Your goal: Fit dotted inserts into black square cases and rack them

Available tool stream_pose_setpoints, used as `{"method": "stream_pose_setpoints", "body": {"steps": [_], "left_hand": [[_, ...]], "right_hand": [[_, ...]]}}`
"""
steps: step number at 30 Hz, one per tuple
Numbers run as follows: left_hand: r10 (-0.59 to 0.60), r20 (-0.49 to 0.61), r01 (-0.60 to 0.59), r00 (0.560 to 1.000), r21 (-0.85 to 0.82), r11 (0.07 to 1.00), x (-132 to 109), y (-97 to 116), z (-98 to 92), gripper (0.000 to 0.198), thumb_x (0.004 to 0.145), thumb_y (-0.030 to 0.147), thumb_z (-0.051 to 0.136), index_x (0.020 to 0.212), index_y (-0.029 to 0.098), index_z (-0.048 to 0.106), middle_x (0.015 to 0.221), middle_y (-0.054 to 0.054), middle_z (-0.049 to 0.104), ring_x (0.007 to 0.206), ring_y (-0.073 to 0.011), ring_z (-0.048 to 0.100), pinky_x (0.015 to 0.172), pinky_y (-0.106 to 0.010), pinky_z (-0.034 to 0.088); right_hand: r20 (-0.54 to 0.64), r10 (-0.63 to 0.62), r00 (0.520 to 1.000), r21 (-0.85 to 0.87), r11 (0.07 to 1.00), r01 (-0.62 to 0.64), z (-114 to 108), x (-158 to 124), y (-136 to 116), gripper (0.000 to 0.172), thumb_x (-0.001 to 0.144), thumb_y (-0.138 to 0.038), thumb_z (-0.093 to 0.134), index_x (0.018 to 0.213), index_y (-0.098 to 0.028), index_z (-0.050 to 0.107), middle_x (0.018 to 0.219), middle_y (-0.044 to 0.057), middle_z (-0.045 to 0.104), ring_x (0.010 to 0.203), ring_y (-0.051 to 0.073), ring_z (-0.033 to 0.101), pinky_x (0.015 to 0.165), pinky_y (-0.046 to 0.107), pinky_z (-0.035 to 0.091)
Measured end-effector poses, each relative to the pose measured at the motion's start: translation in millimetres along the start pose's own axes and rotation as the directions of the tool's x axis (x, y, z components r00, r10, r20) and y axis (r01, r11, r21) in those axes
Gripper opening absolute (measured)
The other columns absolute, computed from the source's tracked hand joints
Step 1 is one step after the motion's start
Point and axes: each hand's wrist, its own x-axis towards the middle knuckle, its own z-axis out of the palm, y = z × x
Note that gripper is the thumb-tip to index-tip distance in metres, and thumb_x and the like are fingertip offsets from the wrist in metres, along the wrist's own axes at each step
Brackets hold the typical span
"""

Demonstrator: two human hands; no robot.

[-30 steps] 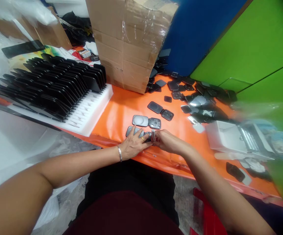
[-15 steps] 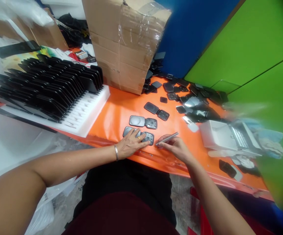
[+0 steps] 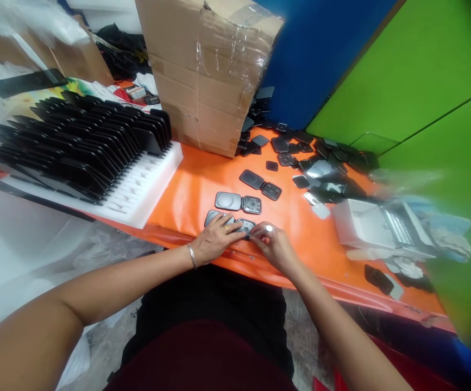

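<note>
Steadies hinged piece [image 3: 213, 216] beneath spread left grip [image 3: 215, 239], seemingly against slipping, while pinching silver-ended tool [image 3: 269, 228] in right grip [image 3: 276, 245].

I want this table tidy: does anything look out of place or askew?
The farthest of three opened hinged pieces lies askew, angled more than the others; dark parts by the green panel lie jumbled, unlike plates racked in white foam.

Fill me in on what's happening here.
A person's left hand rests on the nearest open two-part piece on the orange table. The right hand, at its right end, pinches an object with a bright round end. Two similar pieces lie open beyond. To the left, a white tray holds standing dark panels.
</note>
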Motion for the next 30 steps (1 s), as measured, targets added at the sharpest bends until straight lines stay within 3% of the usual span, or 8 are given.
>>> {"method": "stream_pose_setpoints", "body": {"steps": [3, 7, 10, 13, 15, 22, 26, 30], "left_hand": [[-0.053, -0.018, 0.052, 0.998, -0.058, 0.997, 3, -1, 0.9, 0.027, 0.093, 0.023, 0.048, 0.114, 0.030, 0.063, 0.123, -0.001, 0.059, 0.120, -0.0257, 0.040, 0.100, -0.044, 0.035], [-0.117, 0.004, 0.117, 0.993, -0.079, 0.990, 8, 0, -0.4, 0.025, 0.092, 0.029, 0.051, 0.111, 0.037, 0.065, 0.118, 0.000, 0.060, 0.115, -0.0231, 0.042, 0.097, -0.042, 0.034], [-0.128, 0.014, 0.129, 0.992, -0.081, 0.988, 8, 1, 0.7, 0.027, 0.091, 0.028, 0.052, 0.112, 0.039, 0.064, 0.119, 0.000, 0.060, 0.115, -0.0228, 0.041, 0.097, -0.041, 0.033], [-0.139, 0.017, 0.140, 0.990, -0.081, 0.987, 7, 0, 2.6, 0.027, 0.090, 0.030, 0.054, 0.113, 0.039, 0.063, 0.121, 0.001, 0.059, 0.115, -0.0234, 0.040, 0.098, -0.042, 0.033], [-0.140, 0.027, 0.142, 0.990, -0.086, 0.986, 6, 0, 3.4, 0.027, 0.089, 0.031, 0.055, 0.114, 0.039, 0.063, 0.122, 0.000, 0.058, 0.116, -0.0234, 0.040, 0.099, -0.043, 0.032], [-0.142, 0.002, 0.141, 0.990, -0.147, 0.979, 6, 0, 3.2, 0.024, 0.092, 0.028, 0.051, 0.112, 0.033, 0.064, 0.120, 0.000, 0.060, 0.117, -0.0243, 0.042, 0.101, -0.045, 0.034], [-0.232, -0.027, 0.216, 0.972, -0.276, 0.937, 5, 0, 0.0, 0.040, 0.089, 0.029, 0.056, 0.127, 0.021, 0.051, 0.125, -0.009, 0.054, 0.118, -0.0229, 0.046, 0.103, -0.042, 0.039], [-0.251, -0.046, 0.222, 0.967, -0.330, 0.917, 4, -1, -3.2, 0.041, 0.087, 0.021, 0.055, 0.127, 0.016, 0.049, 0.128, -0.013, 0.051, 0.121, -0.0246, 0.046, 0.104, -0.045, 0.040]], "right_hand": [[0.030, -0.041, 0.999, -0.088, 0.995, 0.044, -2, 1, -5, 0.010, 0.082, -0.019, 0.053, 0.079, -0.018, 0.062, 0.084, 0.008, 0.066, 0.072, 0.019, 0.063, 0.068, 0.032, 0.051], [0.207, -0.031, 0.978, -0.095, 0.994, 0.051, -17, 15, -9, 0.011, 0.079, -0.014, 0.054, 0.081, -0.018, 0.064, 0.080, 0.006, 0.067, 0.070, 0.017, 0.063, 0.065, 0.028, 0.050], [0.362, -0.051, 0.931, -0.014, 0.998, 0.060, -28, 28, -10, 0.009, 0.078, -0.017, 0.057, 0.080, -0.017, 0.066, 0.077, 0.004, 0.068, 0.068, 0.017, 0.063, 0.064, 0.027, 0.050], [0.532, -0.087, 0.842, 0.130, 0.991, 0.021, -30, 31, -13, 0.010, 0.078, -0.025, 0.062, 0.077, -0.018, 0.069, 0.077, 0.003, 0.069, 0.070, 0.017, 0.064, 0.066, 0.027, 0.051], [0.573, -0.078, 0.816, 0.191, 0.981, -0.041, -30, 24, -14, 0.012, 0.077, -0.029, 0.065, 0.077, -0.018, 0.070, 0.079, 0.003, 0.070, 0.073, 0.017, 0.064, 0.068, 0.029, 0.052], [0.480, 0.069, 0.874, 0.380, 0.882, -0.279, -39, -17, -6, 0.023, 0.076, -0.037, 0.069, 0.083, -0.016, 0.070, 0.088, 0.009, 0.070, 0.083, 0.021, 0.066, 0.078, 0.033, 0.053], [0.162, 0.274, 0.948, 0.490, 0.811, -0.318, -17, -19, -11, 0.029, 0.070, -0.042, 0.074, 0.081, -0.016, 0.066, 0.082, 0.008, 0.071, 0.077, 0.021, 0.067, 0.072, 0.033, 0.055], [-0.057, 0.277, 0.959, 0.411, 0.882, -0.231, 13, -6, -16, 0.026, 0.073, -0.041, 0.069, 0.080, -0.016, 0.065, 0.080, 0.009, 0.070, 0.073, 0.021, 0.067, 0.066, 0.032, 0.054]]}}
